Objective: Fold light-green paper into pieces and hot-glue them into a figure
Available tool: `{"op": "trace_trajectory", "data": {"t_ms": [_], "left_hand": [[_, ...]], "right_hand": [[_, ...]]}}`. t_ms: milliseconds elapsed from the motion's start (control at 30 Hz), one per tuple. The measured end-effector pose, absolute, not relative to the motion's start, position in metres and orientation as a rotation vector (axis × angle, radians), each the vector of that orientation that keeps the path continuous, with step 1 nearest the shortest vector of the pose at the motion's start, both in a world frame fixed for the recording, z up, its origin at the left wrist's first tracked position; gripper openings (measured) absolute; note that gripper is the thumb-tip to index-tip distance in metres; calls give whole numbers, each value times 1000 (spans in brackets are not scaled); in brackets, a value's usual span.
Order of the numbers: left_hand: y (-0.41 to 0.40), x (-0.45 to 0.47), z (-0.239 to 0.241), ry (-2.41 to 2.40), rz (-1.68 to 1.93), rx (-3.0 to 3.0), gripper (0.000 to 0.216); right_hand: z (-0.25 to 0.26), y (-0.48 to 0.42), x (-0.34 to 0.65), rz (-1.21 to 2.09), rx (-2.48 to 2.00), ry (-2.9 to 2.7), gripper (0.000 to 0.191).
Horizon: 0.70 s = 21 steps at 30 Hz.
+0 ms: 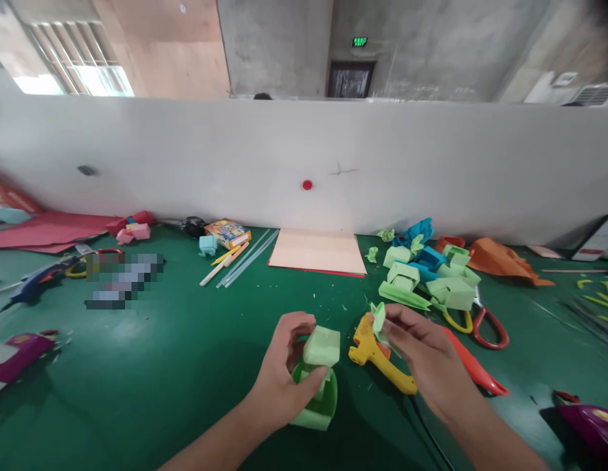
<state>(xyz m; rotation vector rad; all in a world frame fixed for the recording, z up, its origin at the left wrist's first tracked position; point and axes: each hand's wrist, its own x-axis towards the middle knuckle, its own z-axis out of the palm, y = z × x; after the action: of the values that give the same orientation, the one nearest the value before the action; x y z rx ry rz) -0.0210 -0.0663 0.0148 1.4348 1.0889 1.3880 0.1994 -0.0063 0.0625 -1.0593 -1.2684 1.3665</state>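
My left hand (pixel 288 373) is closed around a light green folded paper piece (pixel 322 347), a box-like block joined to or resting over a green open paper tray (pixel 316 417). Thumb and fingers press on its left side. Between the fingertips of my right hand (pixel 424 347) is a small crumpled green paper piece (pixel 378 320). Just behind and below that hand lies a yellow hot glue gun (pixel 382 356), its black cord running toward the front edge. Whether the block and tray are fixed together I cannot tell.
Green and blue folded paper pieces (pixel 426 268) are heaped at the back right, beside scissors (pixel 489 328) and a red tool (pixel 473 363). Cream sheets (pixel 317 252) lie by the white partition (pixel 210 157). Glue sticks (pixel 247 261), a small box (pixel 229 232) and a blue glue gun (pixel 43 278) are leftward.
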Motion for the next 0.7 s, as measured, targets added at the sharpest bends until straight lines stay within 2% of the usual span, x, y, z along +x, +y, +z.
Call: {"op": "trace_trajectory", "data": {"t_ms": [133, 367, 700], "left_hand": [[-67, -17, 17, 1111, 1346, 1466, 59], [-66, -21, 16, 1045, 1305, 1545, 58], [-65, -15, 19, 1033, 1306, 1608, 57]], "right_hand": [[52, -10, 195, 1409, -1037, -1130, 37], [46, -21, 190, 1532, -963, -1144, 29], [52, -25, 180, 1730, -945, -1012, 38]]}}
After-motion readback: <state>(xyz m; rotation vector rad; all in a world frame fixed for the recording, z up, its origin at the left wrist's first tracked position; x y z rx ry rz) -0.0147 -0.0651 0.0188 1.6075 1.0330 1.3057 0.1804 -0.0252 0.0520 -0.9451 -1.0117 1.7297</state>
